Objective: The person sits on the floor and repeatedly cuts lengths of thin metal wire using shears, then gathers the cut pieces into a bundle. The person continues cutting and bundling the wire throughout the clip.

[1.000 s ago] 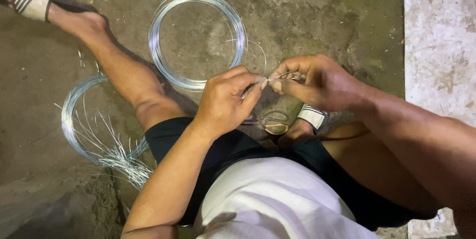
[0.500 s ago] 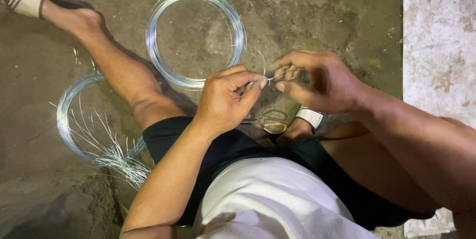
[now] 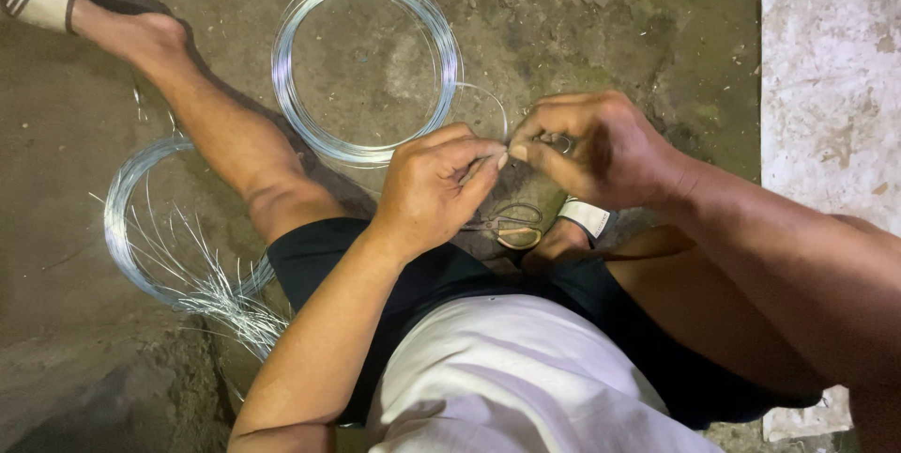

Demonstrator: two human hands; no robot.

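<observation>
Hands meet at frame centre | left hand (image 3: 434,188) and right hand (image 3: 589,151) each pinch a short wire piece (image 3: 488,164), long axis 9-to-3 | scissors (image 3: 507,225) lie at 6 below | wire coil (image 3: 366,63) at 11, second coil (image 3: 155,228) at 9 | bare concrete floor (image 3: 610,21), no containers.

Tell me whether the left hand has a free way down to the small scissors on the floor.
Probably yes: the small scissors lie uncovered just below the left hand, but its fingers are pinching thin wire.
</observation>
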